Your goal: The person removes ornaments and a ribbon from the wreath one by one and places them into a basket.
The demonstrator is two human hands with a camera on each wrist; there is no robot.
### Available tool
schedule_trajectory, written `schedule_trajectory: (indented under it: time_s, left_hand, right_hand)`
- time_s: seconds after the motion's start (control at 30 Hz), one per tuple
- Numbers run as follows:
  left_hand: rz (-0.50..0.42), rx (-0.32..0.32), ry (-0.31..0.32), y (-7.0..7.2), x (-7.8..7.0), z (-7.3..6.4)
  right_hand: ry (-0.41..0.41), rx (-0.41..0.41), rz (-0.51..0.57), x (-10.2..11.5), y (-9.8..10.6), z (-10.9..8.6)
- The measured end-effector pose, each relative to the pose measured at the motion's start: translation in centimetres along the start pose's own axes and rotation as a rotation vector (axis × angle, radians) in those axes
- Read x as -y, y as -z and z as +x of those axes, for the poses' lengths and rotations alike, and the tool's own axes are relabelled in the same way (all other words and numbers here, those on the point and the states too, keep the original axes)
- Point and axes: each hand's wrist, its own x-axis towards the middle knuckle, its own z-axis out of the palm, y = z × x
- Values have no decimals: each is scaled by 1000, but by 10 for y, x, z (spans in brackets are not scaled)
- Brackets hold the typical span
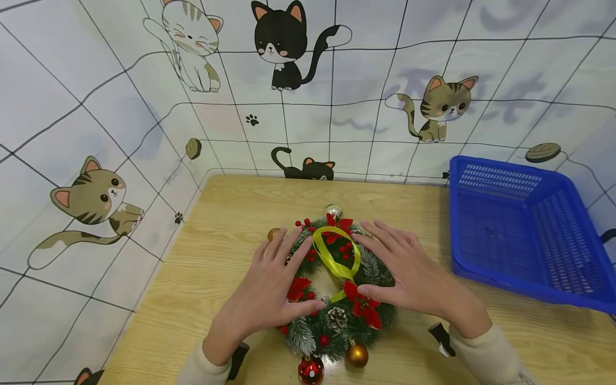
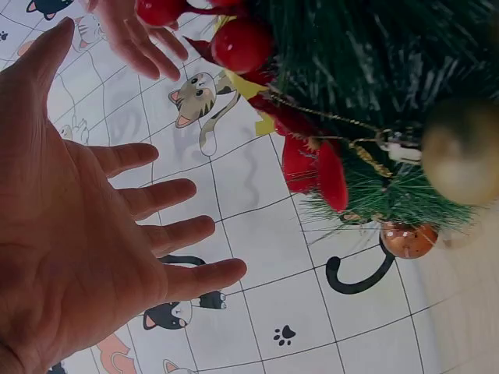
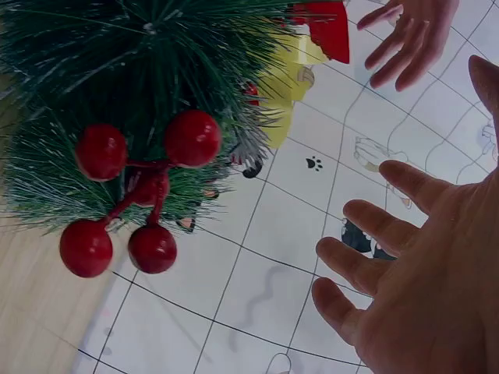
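Note:
A Christmas wreath (image 1: 303,326) of green, frosted-tip branches lies on the wooden table, decorated with red poinsettias, red berries, a pinecone (image 1: 337,318) and shiny baubles. A yellow ribbon (image 1: 337,267) loops up from its middle. Over the wreath's left side my left hand (image 1: 274,283) hovers, fingers spread and straight. My right hand (image 1: 404,272) is held likewise above the right side, palm down. Both wrist views show a gap between the palms and the wreath; red berries (image 3: 152,187) stand out in the right wrist view. Neither hand holds anything.
A blue plastic basket (image 1: 495,272) stands on the right of the table (image 1: 192,299). Behind and to the left hangs a white gridded wall covering (image 1: 366,123) printed with cartoon cats. A red bauble (image 1: 310,370) and a golden one (image 1: 357,355) protrude at the wreath's near edge.

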Motion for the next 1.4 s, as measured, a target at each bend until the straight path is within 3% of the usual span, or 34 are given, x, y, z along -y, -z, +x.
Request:
schedule_trajectory:
  time_s: [0.57,0.8,1.03,1.17,1.4]
  left_hand:
    - [-71,15,33,-16,19,-12]
    - [-149,77,43,-23,26,-14]
    - [-222,121,-5,-27,33,-16]
    - [-227,139,-20,-29,33,-17]
    - [-227,179,11,-31,29,-19]
  right_hand:
    - [-13,71,14,-7,-13,-1]
    - [-2,81,8,-6,-19,-3]
    - [-13,103,40,-1,-23,-10]
    - [-33,115,45,-1,-27,-13]
    - [-41,130,54,1,-34,-20]
